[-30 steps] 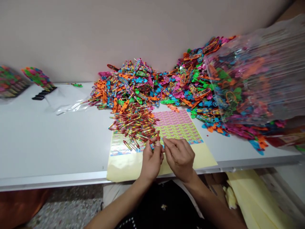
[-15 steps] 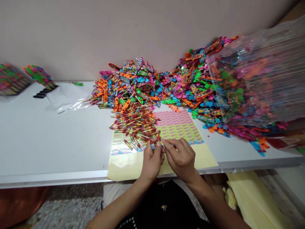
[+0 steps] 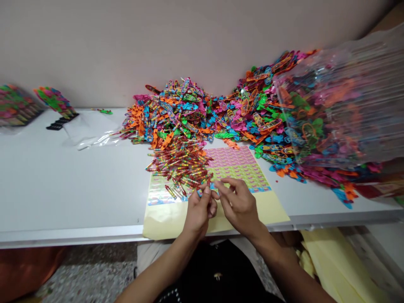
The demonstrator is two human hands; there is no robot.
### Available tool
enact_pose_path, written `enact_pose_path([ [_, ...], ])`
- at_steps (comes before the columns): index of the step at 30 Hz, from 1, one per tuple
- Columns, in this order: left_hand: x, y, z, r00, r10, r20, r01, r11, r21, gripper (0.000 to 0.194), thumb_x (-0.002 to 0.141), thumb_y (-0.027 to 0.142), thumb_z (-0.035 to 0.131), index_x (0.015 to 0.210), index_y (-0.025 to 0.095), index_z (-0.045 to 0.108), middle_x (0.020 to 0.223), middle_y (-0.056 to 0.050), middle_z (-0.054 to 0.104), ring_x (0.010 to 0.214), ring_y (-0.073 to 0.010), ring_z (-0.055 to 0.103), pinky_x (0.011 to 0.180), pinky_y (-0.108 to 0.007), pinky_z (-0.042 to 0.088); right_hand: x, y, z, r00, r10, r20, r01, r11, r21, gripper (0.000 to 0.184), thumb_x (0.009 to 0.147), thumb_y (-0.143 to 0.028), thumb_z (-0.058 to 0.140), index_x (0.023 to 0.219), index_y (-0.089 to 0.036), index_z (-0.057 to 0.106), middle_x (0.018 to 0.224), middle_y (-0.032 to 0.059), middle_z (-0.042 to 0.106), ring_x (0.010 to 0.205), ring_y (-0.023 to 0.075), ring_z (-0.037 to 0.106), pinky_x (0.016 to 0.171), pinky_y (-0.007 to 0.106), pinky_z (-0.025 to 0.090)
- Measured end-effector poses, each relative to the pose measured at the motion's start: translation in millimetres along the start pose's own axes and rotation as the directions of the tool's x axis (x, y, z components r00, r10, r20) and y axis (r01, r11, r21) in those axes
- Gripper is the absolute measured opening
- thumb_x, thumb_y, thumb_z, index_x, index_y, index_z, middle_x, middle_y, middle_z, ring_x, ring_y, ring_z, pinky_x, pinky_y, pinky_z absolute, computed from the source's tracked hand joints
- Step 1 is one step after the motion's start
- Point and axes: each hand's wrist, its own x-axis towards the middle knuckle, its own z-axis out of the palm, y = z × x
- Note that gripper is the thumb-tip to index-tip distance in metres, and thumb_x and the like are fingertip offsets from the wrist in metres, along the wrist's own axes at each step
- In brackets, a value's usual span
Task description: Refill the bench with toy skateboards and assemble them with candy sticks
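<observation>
My left hand [image 3: 201, 207] pinches a small red crayon-shaped stick [image 3: 208, 181] upright between thumb and fingers. Close by on its right, my right hand [image 3: 239, 203] has its fingers loosely curled and apart, with nothing visible in them. Both hands are above a sticker sheet [image 3: 240, 168] with pink, green and blue rows and a plain yellow margin. On that sheet's left part lies a heap of similar red sticks [image 3: 179, 162] with yellow and green bands.
Behind is a large pile of colourful plastic pieces [image 3: 189, 105], some shaped like little skateboards. A clear plastic bag [image 3: 344, 105] covers its right end. At the left stand black holders [image 3: 58, 123] with colourful pieces, beside a clear plastic sheet [image 3: 91, 130]. The white table's front edge [image 3: 78, 233] is near me.
My right hand's fingers have come away from the stick and spread a little. My left hand keeps hold of the stick and has turned slightly.
</observation>
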Motion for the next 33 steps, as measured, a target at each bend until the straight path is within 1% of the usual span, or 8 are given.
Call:
enact_pose_path([
  [3,0.7,2.1,-2.7,1.0,-0.003,0.021,0.004,0.998,-0.057,0.036,0.08,0.044,0.066,0.094,0.018,0.045,0.075,0.002,0.062,0.039,-0.0016,0.036,0.039,-0.018,0.022,3.4,3.0,1.8,0.909,0.417,0.02,-0.401,0.859,0.318,0.033,0.089,-0.033,0.057,0.118,-0.019,0.061,0.106,0.0112,0.064,0.078,0.0168,0.059,0.062,0.03,0.05],
  [6,-0.4,1.7,-4.3,0.999,0.019,0.035,-0.017,0.998,-0.064,0.034,0.082,0.042,0.065,0.093,0.019,0.043,0.076,0.002,0.061,0.04,-0.0017,0.038,0.04,-0.018,0.022,10.9,1.1,4.7,0.767,0.574,0.287,-0.629,0.583,0.514,0.038,0.084,-0.048,0.06,0.104,-0.016,0.063,0.087,0.0074,0.068,0.066,0.0152,0.059,0.056,0.027,0.048],
  [12,-5.3,3.7,-4.1,0.999,0.0,0.034,0.003,0.997,-0.081,0.035,0.081,0.043,0.066,0.092,0.019,0.043,0.07,0.006,0.054,0.041,-0.0009,0.036,0.041,-0.017,0.022,21.6,-9.9,12.8,0.766,0.528,0.367,-0.626,0.483,0.612,0.025,0.075,-0.041,0.071,0.074,-0.018,0.062,0.061,-0.0013,0.061,0.061,0.0126,0.055,0.061,0.026,0.045],
  [19,-2.8,5.0,-12.3,0.998,0.06,0.021,-0.058,0.997,-0.053,0.038,0.078,0.045,0.07,0.092,0.02,0.045,0.068,0.005,0.055,0.043,-0.0038,0.04,0.04,-0.017,0.024,22.8,-7.0,21.8,0.763,0.531,0.37,-0.628,0.469,0.622,0.037,0.068,-0.046,0.077,0.09,-0.018,0.066,0.071,0.0002,0.063,0.063,0.0128,0.057,0.058,0.026,0.047],
  [23,0.0,6.4,-26.4,0.982,0.127,0.14,-0.144,0.982,0.119,0.031,0.087,0.049,0.057,0.084,0.018,0.051,0.06,0.004,0.051,0.049,-0.0074,0.044,0.047,-0.02,0.032,27.4,-1.2,21.0,0.824,0.406,0.395,-0.567,0.589,0.576,0.047,0.072,-0.044,0.075,0.114,-0.023,0.067,0.108,0.0075,0.065,0.089,0.0171,0.062,0.073,0.031,0.052],
  [28,-2.8,33.8,-41.6,0.925,-0.001,0.38,-0.178,0.882,0.437,0.056,0.086,0.065,0.042,0.064,0.016,0.057,0.057,-0.003,0.053,0.054,-0.0121,0.049,0.058,-0.026,0.039,32.2,-5.9,23.5,0.842,0.183,0.508,-0.506,0.594,0.625,0.025,0.08,-0.044,0.069,0.092,-0.023,0.075,0.124,0.0093,0.061,0.12,0.0241,0.054,0.099,0.044,0.046],
  [31,-6.9,51.3,-49.0,0.861,-0.118,0.495,-0.196,0.821,0.537,0.053,0.084,0.063,0.048,0.064,0.016,0.063,0.064,-0.007,0.059,0.064,-0.0171,0.056,0.067,-0.029,0.044,30.7,-18.3,32.0,0.77,0.223,0.597,-0.625,0.451,0.637,0.032,0.068,-0.047,0.078,0.074,-0.018,0.066,0.12,0.0097,0.06,0.088,0.0203,0.067,0.07,0.036,0.058],
  [33,-9.5,56.8,-56.3,0.837,-0.176,0.518,-0.177,0.809,0.561,0.045,0.083,0.057,0.054,0.065,0.017,0.064,0.067,-0.007,0.061,0.068,-0.0184,0.058,0.07,-0.031,0.046,30.6,-26.8,39.0,0.673,0.216,0.708,-0.734,0.319,0.6,0.042,0.062,-0.049,0.081,0.072,-0.018,0.056,0.117,0.008,0.059,0.058,0.0118,0.064,0.044,0.027,0.052],
])
